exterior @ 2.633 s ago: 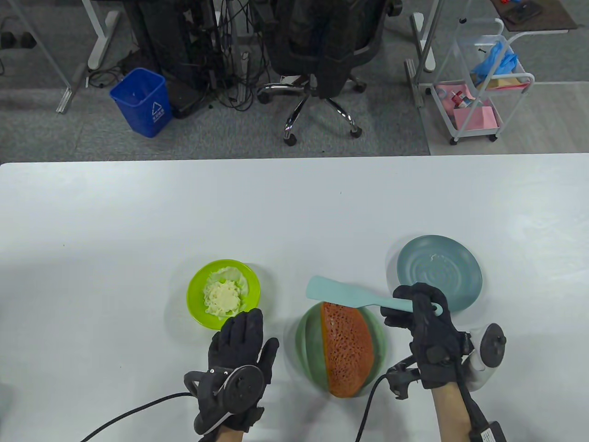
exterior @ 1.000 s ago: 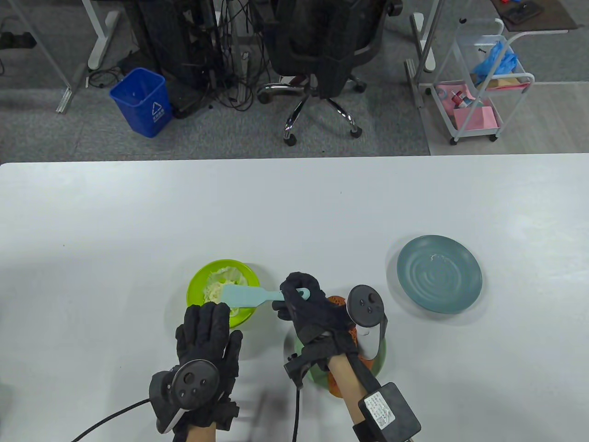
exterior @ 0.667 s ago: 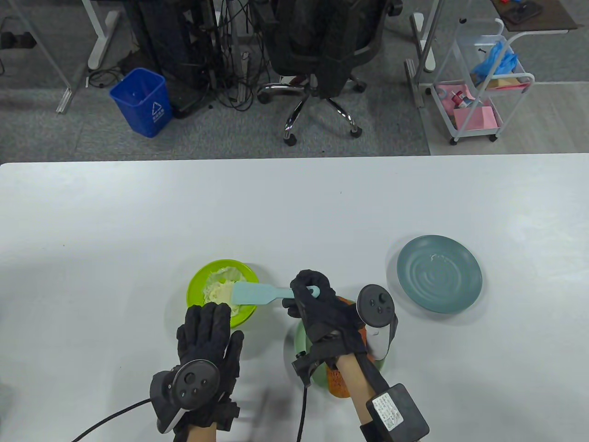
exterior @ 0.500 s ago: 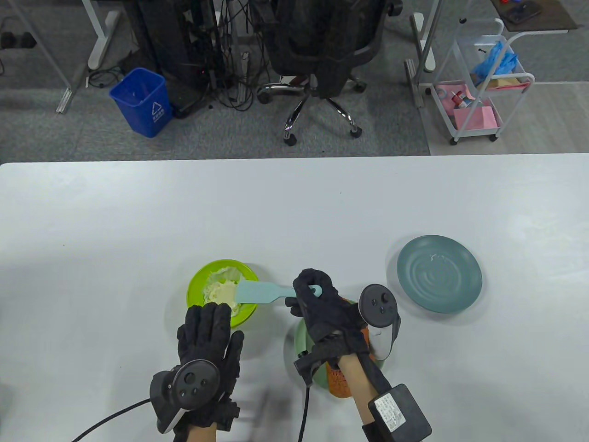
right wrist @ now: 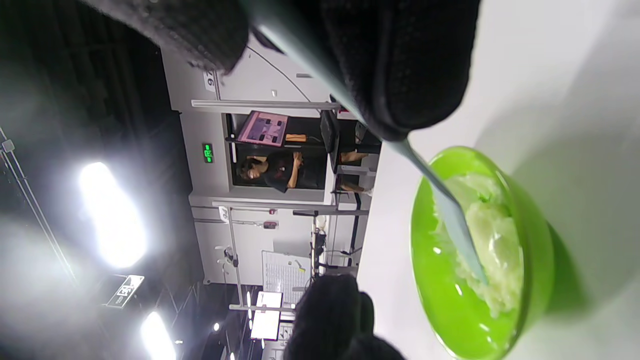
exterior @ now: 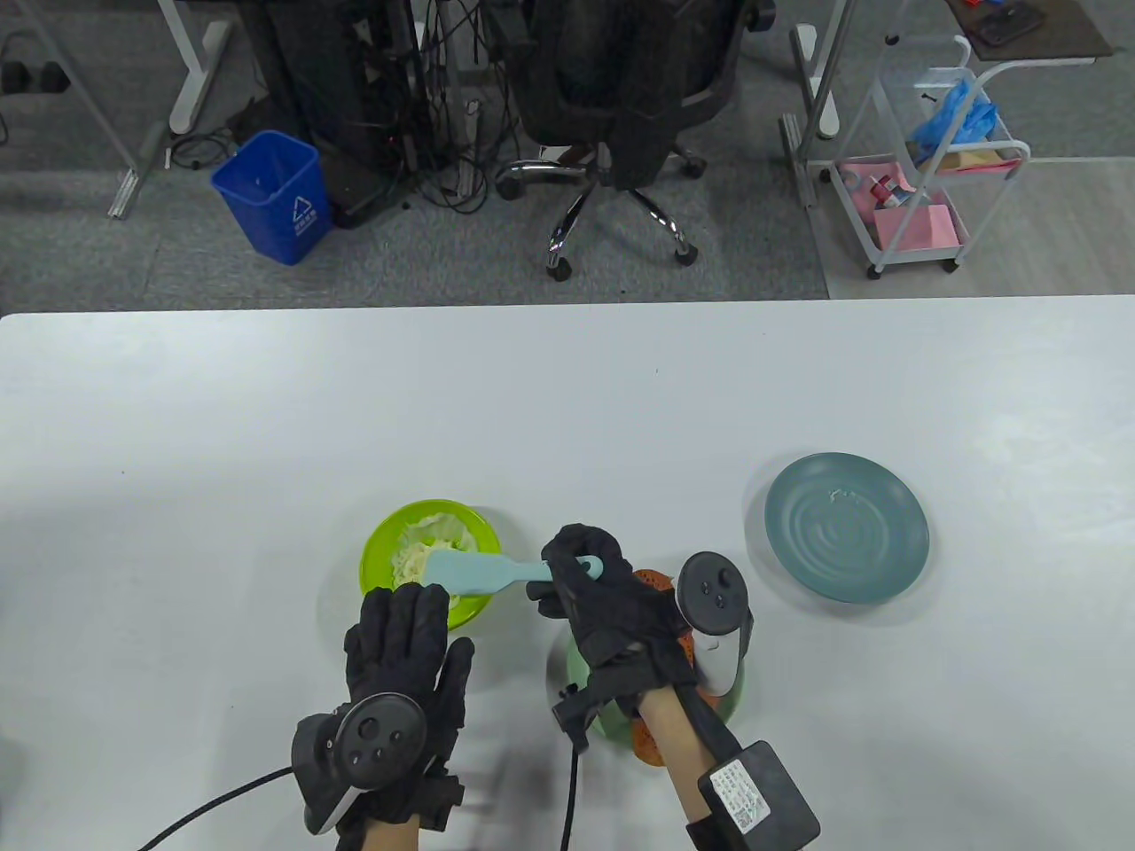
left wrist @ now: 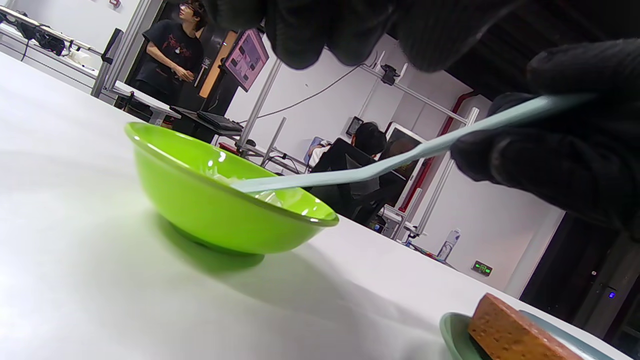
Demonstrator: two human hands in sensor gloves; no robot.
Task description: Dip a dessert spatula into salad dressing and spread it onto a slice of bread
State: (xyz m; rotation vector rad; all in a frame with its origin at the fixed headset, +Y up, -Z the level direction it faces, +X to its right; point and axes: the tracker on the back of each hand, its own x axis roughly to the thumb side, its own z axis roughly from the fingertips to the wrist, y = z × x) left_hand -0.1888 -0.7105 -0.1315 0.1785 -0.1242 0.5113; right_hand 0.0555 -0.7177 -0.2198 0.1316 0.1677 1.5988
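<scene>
My right hand (exterior: 581, 581) grips the handle of the light blue spatula (exterior: 474, 572). Its blade reaches left into the lime green bowl (exterior: 474, 532) and lies on the pale salad dressing (exterior: 408, 560); the right wrist view shows the spatula blade (right wrist: 462, 235) in the dressing (right wrist: 497, 255). My left hand (exterior: 403, 643) lies flat on the table just in front of the bowl, touching its near rim, holding nothing. The brown bread slice (exterior: 652, 581) sits on a green plate (exterior: 590, 678) under my right forearm, mostly hidden; its corner shows in the left wrist view (left wrist: 520, 332).
A grey-blue plate (exterior: 847, 527) lies on the table to the right. The white table (exterior: 567, 399) stretches far and wide behind the bowl. An office chair (exterior: 621, 97) and a blue bin (exterior: 275, 195) stand on the floor beyond the table.
My right hand carried the spatula from over the bread leftward to the bowl. In the last half second the blade slid further left into the dressing. My left hand stayed by the bowl.
</scene>
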